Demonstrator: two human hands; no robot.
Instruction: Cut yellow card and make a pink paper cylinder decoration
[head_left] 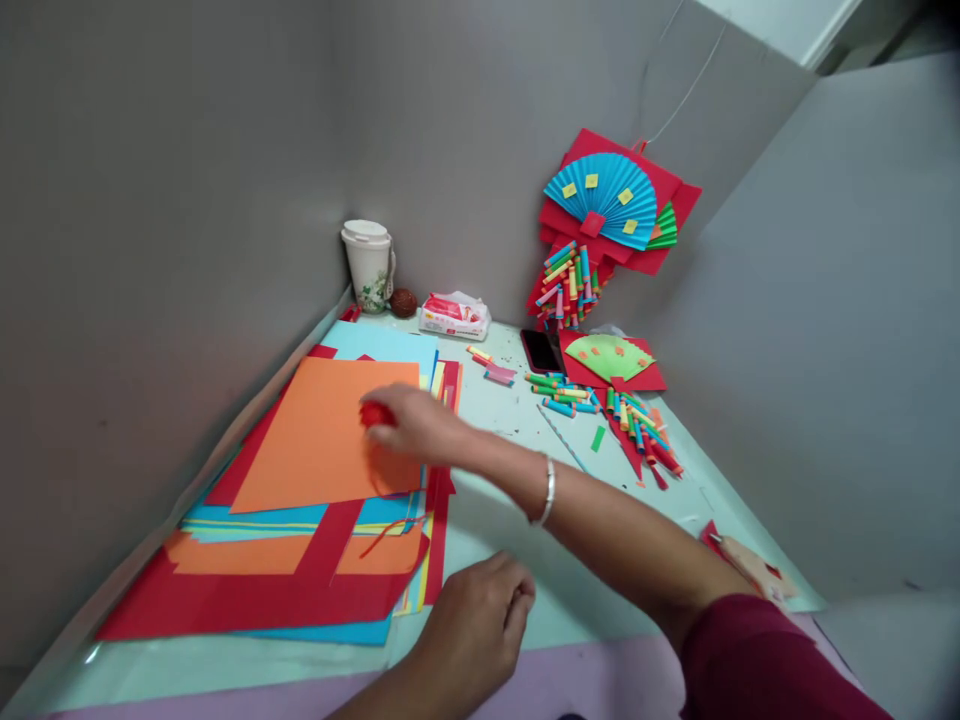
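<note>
My right hand (412, 420), with a silver bangle on its wrist, reaches across to the left and grips a red bundle (376, 414) above an orange sheet (315, 430). An orange-red cord hangs near it over the stack of colored paper. My left hand (487, 605) rests low, near the table's front edge, right of the red paper (247, 610). Its fingers are curled; what they hold, if anything, is hidden.
Behind stand a lidded cup (368, 265), a brown round object (403, 303) and a tissue pack (454, 315). A phone (540, 351), colored paper rolls (562, 393) and a green fan on red paper (611, 357) lie right. A blue fan decoration (607, 195) hangs on the wall.
</note>
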